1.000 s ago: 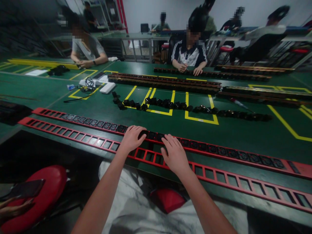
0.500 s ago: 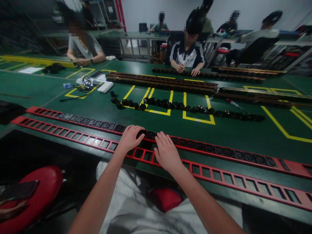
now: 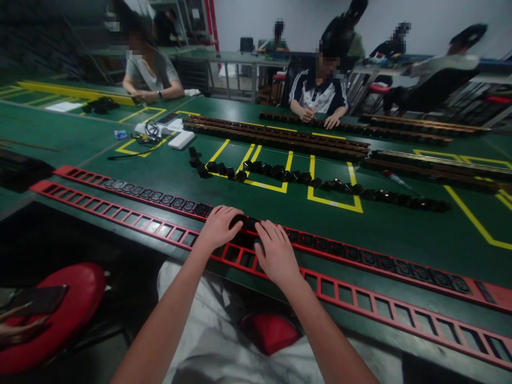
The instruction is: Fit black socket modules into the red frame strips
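Note:
My left hand (image 3: 219, 228) lies over the far red slotted strip (image 3: 500, 298), fingers bent across its far edge and thumb apart on the near side. Close to its right, my right hand (image 3: 277, 249) rests on the same strip with fingers stretched forward and thumb out. Between the two hands a black square piece (image 3: 252, 224) shows in a slot. More black square pieces (image 3: 370, 259) sit in the slots to both sides. What lies under my fingers is hidden. A second red strip (image 3: 43, 185), with open slots, runs along the near table edge below my wrists.
Loose black blocks (image 3: 276, 172) lie in a ragged row beyond the strips. Long dark bars (image 3: 280, 135) are stacked farther back, near a white box (image 3: 181, 140) and cables. A person (image 3: 320, 98) works across the table. A red stool (image 3: 86, 290) stands at lower left.
The view has turned slightly, so the table and strips appear farther right. My hands keep nearly the same pose and place on the far strip.

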The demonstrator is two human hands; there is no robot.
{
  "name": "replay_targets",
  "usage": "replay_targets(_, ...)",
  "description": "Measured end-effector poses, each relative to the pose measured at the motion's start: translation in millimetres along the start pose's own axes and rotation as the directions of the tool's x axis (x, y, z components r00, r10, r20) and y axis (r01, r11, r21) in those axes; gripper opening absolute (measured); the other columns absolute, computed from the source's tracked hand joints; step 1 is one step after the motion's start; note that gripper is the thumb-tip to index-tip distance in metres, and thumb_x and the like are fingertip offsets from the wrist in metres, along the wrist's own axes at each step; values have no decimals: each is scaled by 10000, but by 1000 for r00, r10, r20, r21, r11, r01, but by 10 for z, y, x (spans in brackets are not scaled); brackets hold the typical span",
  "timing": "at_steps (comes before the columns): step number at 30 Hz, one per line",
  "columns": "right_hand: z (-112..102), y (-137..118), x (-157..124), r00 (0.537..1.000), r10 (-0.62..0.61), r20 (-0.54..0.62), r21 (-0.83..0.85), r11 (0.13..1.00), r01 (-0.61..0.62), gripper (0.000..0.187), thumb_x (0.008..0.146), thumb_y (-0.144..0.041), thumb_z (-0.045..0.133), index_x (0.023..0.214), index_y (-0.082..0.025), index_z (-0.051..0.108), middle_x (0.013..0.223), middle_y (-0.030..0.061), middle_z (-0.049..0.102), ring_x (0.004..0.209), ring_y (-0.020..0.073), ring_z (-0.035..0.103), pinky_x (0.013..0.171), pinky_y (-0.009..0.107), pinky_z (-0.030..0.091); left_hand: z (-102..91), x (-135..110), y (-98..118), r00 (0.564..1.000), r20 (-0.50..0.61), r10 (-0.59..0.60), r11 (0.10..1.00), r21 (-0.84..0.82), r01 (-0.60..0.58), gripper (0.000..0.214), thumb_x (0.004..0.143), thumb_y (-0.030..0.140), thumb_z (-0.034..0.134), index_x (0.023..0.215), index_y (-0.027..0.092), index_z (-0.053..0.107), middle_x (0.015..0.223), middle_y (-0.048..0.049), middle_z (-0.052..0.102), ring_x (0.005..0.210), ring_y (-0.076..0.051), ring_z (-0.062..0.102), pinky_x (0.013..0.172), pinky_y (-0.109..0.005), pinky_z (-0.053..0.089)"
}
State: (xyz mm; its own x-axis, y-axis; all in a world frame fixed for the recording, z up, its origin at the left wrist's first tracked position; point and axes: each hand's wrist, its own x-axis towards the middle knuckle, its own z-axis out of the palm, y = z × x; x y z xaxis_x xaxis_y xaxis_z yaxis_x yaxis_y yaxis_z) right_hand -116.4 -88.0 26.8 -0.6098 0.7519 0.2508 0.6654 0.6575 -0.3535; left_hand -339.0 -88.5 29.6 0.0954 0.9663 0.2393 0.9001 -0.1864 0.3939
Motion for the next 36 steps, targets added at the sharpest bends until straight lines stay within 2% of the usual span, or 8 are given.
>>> replay_targets(2, -14, -10, 1, 1000, -4, 11, -8, 1000, 4, 477, 977, -209, 484, 1444, -144, 556, 1513, 124, 527, 1449, 284, 428, 1251, 498, 297, -6, -6, -9, 1000, -1, 17, 1000, -9, -17, 246, 959, 330, 493, 1144, 243, 632, 1168, -34, 726, 1131, -232, 625, 1099, -447, 372)
replay_targets(7, -29, -11, -1, 1000, 7, -4, 12, 1000, -7, 648, 967, -206, 513, 1591, -159, 345, 1513, 126, 524, 1430, 264, 450, 1231, 489, 332, -9, -20, -40, 998, 12, 58, 998, -13, -58, 334, 866, 196, 496, 1175, 229, 620, 1197, -29, 715, 1157, -227, 610, 1098, -441, 368)
replay_targets(11, -20, -13, 0, 1000, -1, 13, -4, 1000, 1, 474, 972, -220, 519, 1439, -154, 565, 1509, 132, 529, 1445, 280, 430, 1241, 500, 308, 14, -18, -62, 999, 13, 32, 999, -13, -32, 403, 847, 127, 418, 1182, 226, 619, 1187, -29, 712, 1157, -214, 606, 1101, -434, 367)
replay_targets(16, -16, -19, 6, 1000, -1, -2, 2, 1000, 1, 591, 970, -218, 526, 1548, -146, 425, 1507, 132, 527, 1426, 271, 443, 1236, 478, 312, 24, -20, -73, 1000, 7, 30, 999, -14, -30, 385, 844, 123, 416, 1155, 226, 618, 1158, -36, 704, 1142, -214, 604, 1110, -435, 364)
replay_targets(20, -12, -10, 9, 1000, -4, 2, -17, 1000, 4, 472, 970, -227, 538, 1436, -163, 564, 1496, 124, 534, 1426, 275, 433, 1238, 476, 296, 2, -30, -60, 999, 18, 46, 999, -16, -46, 394, 851, 97, 390, 1154, 235, 602, 1187, -30, 696, 1169, -204, 594, 1107, -431, 362)
replay_targets(26, -10, -7, 8, 1000, 2, 1, -11, 1000, -2, 456, 970, -241, 547, 1419, -170, 578, 1491, 118, 536, 1418, 273, 436, 1236, 471, 300, 18, -40, -21, 998, 31, 55, 997, 59, -57, 406, 862, 73, 371, 1178, 216, 582, 1214, -55, 687, 1212, -215, 580, 1116, -442, 356)
replay_targets(31, -14, -6, 15, 1000, 9, 4, -5, 1000, -9, 453, 967, -228, 542, 1414, -163, 584, 1484, 115, 543, 1413, 280, 443, 1233, 474, 310, -4, -38, -24, 996, 67, 59, 989, 129, -67, 417, 889, 95, 377, 1225, 221, 589, 1254, -56, 683, 1247, -220, 571, 1198, -468, 283)
replay_targets(36, -17, 1, 18, 1000, 7, -4, -6, 1000, -7, 459, 964, -231, 545, 1417, -170, 583, 1487, 110, 541, 1411, 278, 446, 1232, 474, 315, -234, -84, -320, 998, 51, -29, 980, 196, 18, 381, 965, 262, 437, 1304, 293, 606, 1336, -48, 659, 1311, -267, 532, 1228, -594, 172)
